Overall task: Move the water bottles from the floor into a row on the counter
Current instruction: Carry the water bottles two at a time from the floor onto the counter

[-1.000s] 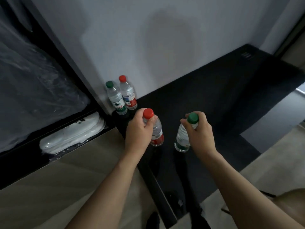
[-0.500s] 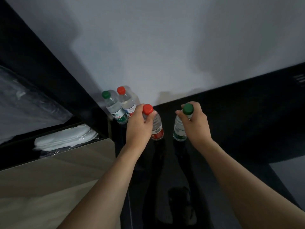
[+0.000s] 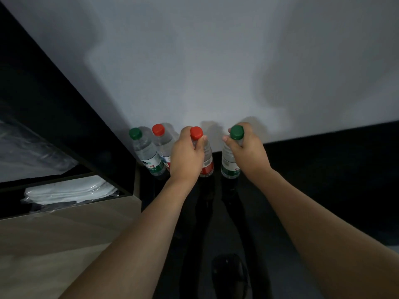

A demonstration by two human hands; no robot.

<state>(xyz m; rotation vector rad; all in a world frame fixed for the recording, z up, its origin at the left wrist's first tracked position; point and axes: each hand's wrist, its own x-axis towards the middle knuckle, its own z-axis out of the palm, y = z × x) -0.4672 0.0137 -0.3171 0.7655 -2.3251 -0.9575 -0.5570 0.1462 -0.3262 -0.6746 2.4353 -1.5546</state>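
Two clear water bottles stand against the white wall at the left end of the glossy black counter (image 3: 323,169): a green-capped bottle (image 3: 146,152) and a red-capped bottle (image 3: 162,143) touching it. My left hand (image 3: 186,157) grips the neck of a second red-capped bottle (image 3: 207,162) right beside them. My right hand (image 3: 248,152) grips the neck of a second green-capped bottle (image 3: 228,167), a small gap to the right. Both held bottles are upright with their bases at the counter surface near the wall.
A dark vertical panel (image 3: 64,126) borders the counter on the left. Below it, an open compartment holds a white plastic-wrapped bundle (image 3: 71,192) behind a light wooden front (image 3: 64,244). The counter stretches away to the right.
Both hands have carried their bottles away from me toward the wall, bringing them in line with the two standing bottles. My view has moved closer to the wall.
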